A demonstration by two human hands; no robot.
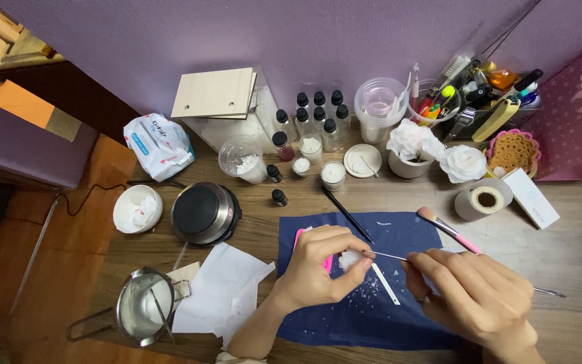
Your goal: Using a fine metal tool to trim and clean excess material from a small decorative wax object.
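While the head view looks straight down, the left hand [321, 266] pinches a small white waxy lump [350, 259] between thumb and fingertips over the dark blue rectangular cloth mat [399, 317]. The right hand [473, 293] has its fingers closed on a thin silver metal needle tool [386, 255], gripped near its middle. Tool's long axis runs roughly 9 to 3 o'clock, tip touching the lump, which lies at 9 o'clock from the right hand. Left hand is nearer, holding it. A pink flat piece [299, 236] sits under the left hand. At 12 o'clock from the right hand, pink-handled soft brush [447, 228]; black thin stick [346, 214] at 12 o'clock from the lump. White strip [385, 283] at 6.
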